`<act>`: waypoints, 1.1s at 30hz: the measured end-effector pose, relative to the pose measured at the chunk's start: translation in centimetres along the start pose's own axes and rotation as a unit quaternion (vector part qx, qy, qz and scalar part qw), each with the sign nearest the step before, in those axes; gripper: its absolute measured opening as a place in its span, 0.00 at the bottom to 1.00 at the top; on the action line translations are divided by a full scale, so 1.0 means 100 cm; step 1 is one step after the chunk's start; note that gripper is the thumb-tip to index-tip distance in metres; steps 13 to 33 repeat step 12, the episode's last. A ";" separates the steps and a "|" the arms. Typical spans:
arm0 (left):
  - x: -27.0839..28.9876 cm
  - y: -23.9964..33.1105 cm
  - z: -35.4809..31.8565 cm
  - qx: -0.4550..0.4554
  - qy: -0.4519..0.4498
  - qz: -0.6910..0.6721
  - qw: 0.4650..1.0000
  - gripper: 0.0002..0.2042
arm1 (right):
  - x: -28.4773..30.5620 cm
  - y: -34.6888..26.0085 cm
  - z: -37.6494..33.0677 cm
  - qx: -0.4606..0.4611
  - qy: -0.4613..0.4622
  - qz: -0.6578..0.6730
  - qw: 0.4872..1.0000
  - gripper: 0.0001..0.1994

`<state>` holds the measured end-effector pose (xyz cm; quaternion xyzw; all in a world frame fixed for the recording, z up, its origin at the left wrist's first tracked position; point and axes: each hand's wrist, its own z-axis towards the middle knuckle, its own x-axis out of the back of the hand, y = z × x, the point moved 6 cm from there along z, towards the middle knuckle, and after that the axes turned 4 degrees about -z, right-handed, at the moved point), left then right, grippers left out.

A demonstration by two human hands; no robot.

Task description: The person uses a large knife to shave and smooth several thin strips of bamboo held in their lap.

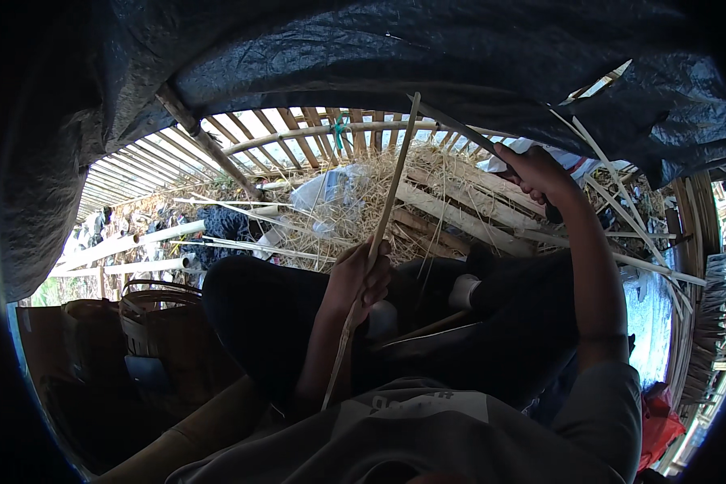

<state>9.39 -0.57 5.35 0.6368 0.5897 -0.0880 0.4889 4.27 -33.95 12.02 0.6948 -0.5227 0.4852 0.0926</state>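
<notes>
My left hand (361,278) is wrapped round a long bamboo strip (391,194), which rises from beside my lap and leans a little right at its top. In my right hand (538,175), stretched out to the right, I grip the handle of a long-bladed knife (458,127). Its dark blade slants up and left, and its tip is close to the strip's upper end; I cannot tell if they touch. My crossed legs in dark trousers (258,298) lie below both hands.
Straw-like shavings (379,181) and split bamboo pieces (468,214) cover the ground ahead. A slatted bamboo fence (298,141) stands behind them. Black plastic sheeting (315,64) hangs low overhead. Woven baskets (157,323) sit at left, near a thick bamboo pole (194,423). A red bag (660,423) lies at right.
</notes>
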 end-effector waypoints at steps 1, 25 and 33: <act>0.001 0.000 0.001 0.000 0.003 0.006 1.000 0.15 | 0.006 0.000 0.001 0.018 0.041 -0.058 0.997 0.34; 0.004 -0.019 0.012 0.020 -0.019 0.048 0.998 0.15 | -0.028 -0.038 -0.033 0.240 0.070 -0.020 0.968 0.32; 0.004 -0.019 0.012 0.020 -0.019 0.048 0.998 0.15 | -0.028 -0.038 -0.033 0.240 0.070 -0.020 0.968 0.32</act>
